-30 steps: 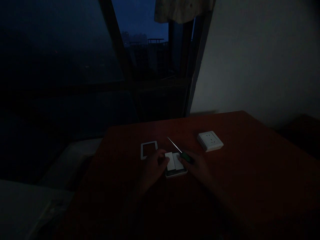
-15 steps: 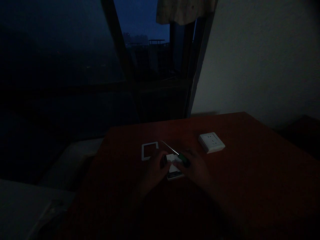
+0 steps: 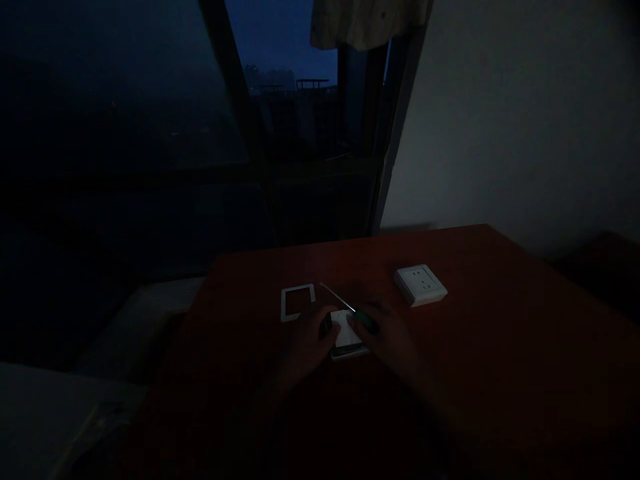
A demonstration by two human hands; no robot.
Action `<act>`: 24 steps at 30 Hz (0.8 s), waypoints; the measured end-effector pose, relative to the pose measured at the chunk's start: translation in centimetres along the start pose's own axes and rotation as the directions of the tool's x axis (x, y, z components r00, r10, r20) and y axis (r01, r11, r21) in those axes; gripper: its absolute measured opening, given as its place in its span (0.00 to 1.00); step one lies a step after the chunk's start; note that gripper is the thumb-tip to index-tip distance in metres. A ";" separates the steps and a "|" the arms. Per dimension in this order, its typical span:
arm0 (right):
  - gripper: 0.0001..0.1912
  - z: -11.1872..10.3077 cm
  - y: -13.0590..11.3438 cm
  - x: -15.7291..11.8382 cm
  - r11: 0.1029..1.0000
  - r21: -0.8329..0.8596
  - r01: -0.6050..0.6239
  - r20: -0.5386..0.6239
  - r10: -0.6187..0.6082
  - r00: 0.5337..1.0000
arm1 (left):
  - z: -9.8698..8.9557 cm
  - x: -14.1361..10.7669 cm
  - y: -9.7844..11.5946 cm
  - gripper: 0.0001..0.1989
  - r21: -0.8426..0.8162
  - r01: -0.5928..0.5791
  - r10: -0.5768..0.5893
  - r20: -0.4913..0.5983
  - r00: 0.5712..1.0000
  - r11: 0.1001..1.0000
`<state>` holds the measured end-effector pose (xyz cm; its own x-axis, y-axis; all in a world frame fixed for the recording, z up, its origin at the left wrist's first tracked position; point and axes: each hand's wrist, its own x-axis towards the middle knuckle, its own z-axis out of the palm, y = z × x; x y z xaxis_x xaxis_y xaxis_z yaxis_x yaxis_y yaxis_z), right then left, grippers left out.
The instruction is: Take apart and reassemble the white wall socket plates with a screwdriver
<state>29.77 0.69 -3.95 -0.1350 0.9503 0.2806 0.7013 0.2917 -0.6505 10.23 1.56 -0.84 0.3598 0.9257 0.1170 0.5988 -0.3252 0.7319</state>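
Low on the table, a white wall switch or socket unit [image 3: 345,339] sits between my hands, its cover frame off and a dark strip showing along its near edge. My left hand [image 3: 306,343] grips its left side, thumb on the white face. A screwdriver [image 3: 365,320] with a green handle lies in my right hand [image 3: 393,339], its metal shaft pointing up and left. The right thumb also presses on the unit's face. Just beyond my left hand lies a square white frame [image 3: 283,304], partly covered by that hand. Dim light hides most finger detail.
A white boxed wall socket [image 3: 421,285] rests on the reddish-brown table [image 3: 500,320] to the right. Behind the table stand a dark window [image 3: 310,167] and a pale wall [image 3: 500,133]. A curtain hangs at the top.
My thumbs have moved slightly apart on the unit. Its white face now looks flatter, with a narrower dark gap at the near edge. The screwdriver stays in my right hand.
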 end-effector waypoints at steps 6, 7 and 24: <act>0.22 -0.3 -0.5 -0.1 1.000 -0.023 -0.001 0.037 0.002 0.999 | 0.0 -0.3 0.2 0.17 -0.006 -0.035 0.035 0.028 0.999 0.999; 0.23 -0.4 -0.5 -0.1 0.999 -0.035 -0.002 0.045 0.004 0.999 | 0.0 -0.3 0.2 0.17 -0.016 -0.030 0.031 0.035 0.999 0.999; 0.21 -1.6 -1.5 0.0 0.971 -0.164 0.174 0.193 -0.142 0.971 | 2.3 -1.4 -0.8 0.21 -0.160 0.047 -0.050 -0.019 0.999 0.986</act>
<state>29.84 0.11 -1.89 -0.3653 0.9023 0.2288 0.7722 0.4310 -0.4668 10.83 0.06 -3.13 0.3159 0.9443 0.0925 0.4927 -0.2466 0.8346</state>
